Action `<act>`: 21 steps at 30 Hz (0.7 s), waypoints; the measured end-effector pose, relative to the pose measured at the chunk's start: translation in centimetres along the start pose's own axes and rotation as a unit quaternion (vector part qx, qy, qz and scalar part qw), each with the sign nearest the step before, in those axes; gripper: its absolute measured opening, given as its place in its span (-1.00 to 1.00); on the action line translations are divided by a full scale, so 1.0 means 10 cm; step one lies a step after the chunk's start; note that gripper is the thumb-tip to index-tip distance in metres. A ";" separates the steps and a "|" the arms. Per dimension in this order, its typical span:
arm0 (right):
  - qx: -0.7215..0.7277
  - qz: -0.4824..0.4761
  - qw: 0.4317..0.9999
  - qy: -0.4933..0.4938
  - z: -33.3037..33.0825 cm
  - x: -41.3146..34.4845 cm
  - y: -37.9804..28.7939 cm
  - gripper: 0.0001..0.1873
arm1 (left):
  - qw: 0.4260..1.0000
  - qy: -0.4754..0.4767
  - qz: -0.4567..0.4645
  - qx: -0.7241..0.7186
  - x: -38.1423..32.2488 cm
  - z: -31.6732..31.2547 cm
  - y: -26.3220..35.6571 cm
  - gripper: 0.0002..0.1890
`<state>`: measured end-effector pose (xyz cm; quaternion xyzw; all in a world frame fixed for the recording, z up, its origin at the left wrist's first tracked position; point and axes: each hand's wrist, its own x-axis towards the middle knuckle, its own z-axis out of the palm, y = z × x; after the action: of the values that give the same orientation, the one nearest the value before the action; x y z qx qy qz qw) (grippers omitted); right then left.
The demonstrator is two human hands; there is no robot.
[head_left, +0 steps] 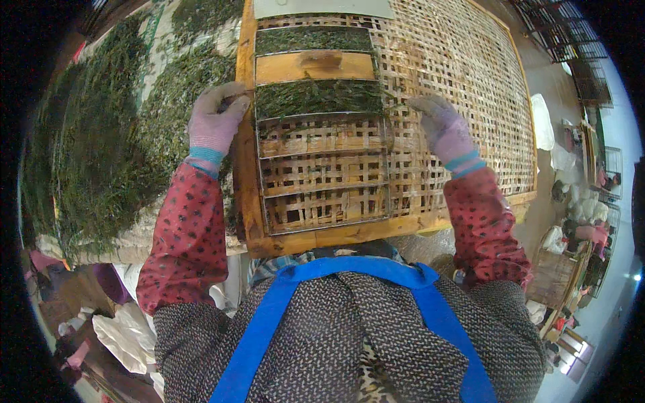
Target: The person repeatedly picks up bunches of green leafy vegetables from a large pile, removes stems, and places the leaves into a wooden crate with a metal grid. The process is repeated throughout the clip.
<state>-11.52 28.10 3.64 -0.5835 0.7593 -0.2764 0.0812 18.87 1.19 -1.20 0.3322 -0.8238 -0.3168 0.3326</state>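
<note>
My left hand (217, 118), in a pale pink knit glove with a blue cuff, is at the left rail of a wooden-framed woven tray (322, 238). Its thumb and fingertips curve towards each other; whether a leaf is between them is unclear. Over the tray's lattice, my right hand (446, 123) has curled fingers near stray strands, its grip unclear. Between the hands, a band of thin dark green leaves (320, 98) fills one section of a wire rack (325, 190). Farther up, another leaf band (312, 39) lies beyond a plain wooden strip (282, 68). Lattice shows through the nearer sections.
Loose green leaves (101, 136) are heaped on a pale cloth to the left. A pale flat panel (322, 7) covers the tray's far end. White bags (121, 337) lie at lower left. Dark metal racks (559, 30) and a wooden table (557, 277) stand to the right.
</note>
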 end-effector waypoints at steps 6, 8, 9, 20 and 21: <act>-0.119 0.056 0.991 -0.012 0.31 0.12 -0.10 -0.33 | 0.974 -0.160 0.155 0.043 0.22 0.18 0.50 -0.59; -0.113 0.046 0.992 -0.041 0.42 0.23 -0.12 -0.34 | 0.948 -0.181 0.254 0.070 0.24 0.23 0.60 -0.57; -0.102 0.015 0.994 -0.030 0.45 0.27 -0.12 -0.34 | 0.941 -0.212 0.240 0.112 0.24 0.25 0.63 -0.57; 0.236 0.139 0.960 -0.051 0.04 0.79 -0.71 -0.70 | 0.922 -0.160 0.325 0.133 0.14 0.28 0.56 -0.61; 0.224 0.054 0.972 -0.047 -0.03 0.82 -0.76 -0.71 | 0.923 -0.157 0.329 0.124 0.14 0.28 0.55 -0.57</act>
<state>-7.79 19.27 9.41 -0.5211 0.7039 -0.4066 0.2601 14.18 4.16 1.74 0.0272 -0.9609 -0.1332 0.2411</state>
